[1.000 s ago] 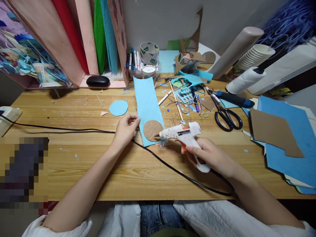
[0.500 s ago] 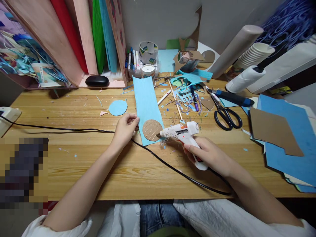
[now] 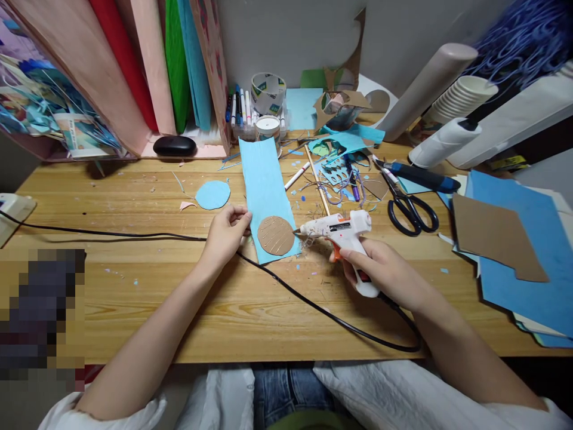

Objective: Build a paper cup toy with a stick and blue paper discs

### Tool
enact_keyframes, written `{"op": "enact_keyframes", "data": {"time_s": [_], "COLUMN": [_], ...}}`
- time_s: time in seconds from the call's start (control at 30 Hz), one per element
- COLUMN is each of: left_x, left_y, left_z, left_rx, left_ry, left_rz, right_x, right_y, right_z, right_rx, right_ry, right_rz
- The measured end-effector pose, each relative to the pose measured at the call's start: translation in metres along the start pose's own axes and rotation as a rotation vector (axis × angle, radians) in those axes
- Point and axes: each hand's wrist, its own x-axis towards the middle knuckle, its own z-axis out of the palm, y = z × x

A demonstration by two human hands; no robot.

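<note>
My right hand (image 3: 373, 263) is wrapped round the grip of a white hot glue gun (image 3: 342, 230). The gun's tip is at the right rim of a round cardboard disc (image 3: 276, 235) that bears several lines of glue. That disc lies on the lower end of a light blue crepe paper strip (image 3: 264, 179), which is flat on the table. Pinched at the strip's left edge are the fingers of my left hand (image 3: 228, 233). Above this hand lies a light blue paper circle (image 3: 213, 195).
A black cord (image 3: 308, 292) crosses the table below the strip. Black-handled scissors (image 3: 409, 209), a utility knife (image 3: 421, 176) and paper scraps lie to the right. Blue sheets with a cardboard piece (image 3: 496, 236) are at far right. A pink shelf (image 3: 210, 77) stands behind.
The glue gun in my right hand has moved right and slightly up, its tip shifting from over the disc to its right rim. My left hand stays in place.
</note>
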Motion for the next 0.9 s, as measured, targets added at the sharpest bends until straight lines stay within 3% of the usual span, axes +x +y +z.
{"op": "enact_keyframes", "data": {"time_s": [0.1, 0.27, 0.43, 0.9], "left_x": [0.0003, 0.0009, 0.0013, 0.0019], "left_y": [-0.0002, -0.001, -0.0011, -0.0051], "left_z": [-0.0001, -0.001, -0.0006, -0.0015], "left_rx": [0.0, 0.01, 0.024, 0.078], "left_ry": [0.007, 0.014, 0.021, 0.038], "left_rz": [-0.003, 0.002, -0.002, 0.012], "right_x": [-0.0014, -0.0061, -0.0072, -0.0022], "right_y": [-0.0009, -0.001, -0.0037, -0.0022], "right_z": [-0.0015, -0.0003, 0.0028, -0.0023], "right_rx": [0.036, 0.144, 0.117, 0.017], "right_ry": [-0.018, -0.18, -0.257, -0.106], "right_rz": [-0.024, -0.017, -0.038, -0.038]}}
